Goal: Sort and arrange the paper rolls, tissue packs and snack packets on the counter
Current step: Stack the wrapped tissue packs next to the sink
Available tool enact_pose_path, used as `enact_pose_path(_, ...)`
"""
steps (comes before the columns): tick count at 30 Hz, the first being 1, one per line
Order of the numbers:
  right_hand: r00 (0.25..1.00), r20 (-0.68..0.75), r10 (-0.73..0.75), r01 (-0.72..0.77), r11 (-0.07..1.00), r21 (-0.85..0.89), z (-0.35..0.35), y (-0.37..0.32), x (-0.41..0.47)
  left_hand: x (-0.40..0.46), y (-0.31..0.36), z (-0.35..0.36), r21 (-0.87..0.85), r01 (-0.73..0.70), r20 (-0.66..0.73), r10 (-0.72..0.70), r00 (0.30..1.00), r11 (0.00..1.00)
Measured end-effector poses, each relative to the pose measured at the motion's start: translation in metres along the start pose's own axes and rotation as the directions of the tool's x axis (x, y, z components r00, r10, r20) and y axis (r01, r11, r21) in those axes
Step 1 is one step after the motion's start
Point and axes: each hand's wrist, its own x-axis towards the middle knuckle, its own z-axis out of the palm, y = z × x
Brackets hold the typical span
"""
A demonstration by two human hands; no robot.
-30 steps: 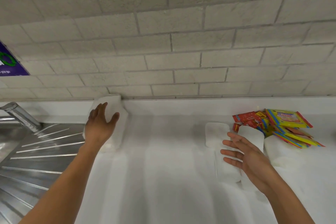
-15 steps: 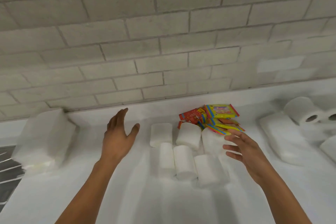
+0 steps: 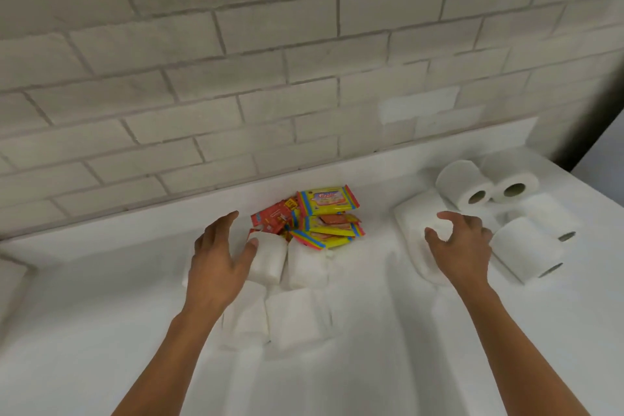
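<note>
The small tissue packs [image 3: 270, 260] lie clustered at the centre of the white counter [image 3: 101, 314], with the yellow and red snack packets [image 3: 324, 213] heaped just behind them against the backsplash, and 4 paper rolls [image 3: 461, 184] lie on their sides at the right. The left hand [image 3: 216, 263] hovers palm-down over the packs, fingers spread and released, grasping nothing; the right hand [image 3: 459, 246] is likewise spread and released over a large flat tissue pack [image 3: 413, 223]. The left hand hides part of the cluster, white edges blur into the counter, and the packet lettering is too soft to read.
</note>
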Motion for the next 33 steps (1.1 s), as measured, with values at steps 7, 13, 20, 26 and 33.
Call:
enact_pose_path(7,0.898,0.347,0.271,-0.26,0.962,-0.077,0.008,0.044,0.056,-0.002,0.023,0.031,-0.009,-0.025,0.028,0.025,0.999,1.0)
enact_pose_path(13,0.873,0.386,0.298,-0.363,0.926,0.105,0.024,0.066,0.069,-0.005,0.02,0.039,-0.016,-0.015,0.071,0.016,0.997,1.0)
enact_pose_path(20,0.9,0.356,0.25,-0.398,0.804,0.442,0.022,0.035,0.042,-0.01,0.024,0.036,-0.043,-0.037,0.105,0.041,0.994,0.998)
enact_pose_path(26,0.914,0.386,0.122,-0.363,0.67,0.648,0.009,-0.013,0.003,-0.017,0.039,0.031,-0.126,-0.114,0.1,0.127,0.987,0.986)
enact_pose_path(33,0.863,0.495,-0.1,-0.388,0.495,0.777,-0.018,-0.081,-0.05,-0.032,0.047,0.017,-0.288,-0.157,0.115,0.197,0.974,0.945)
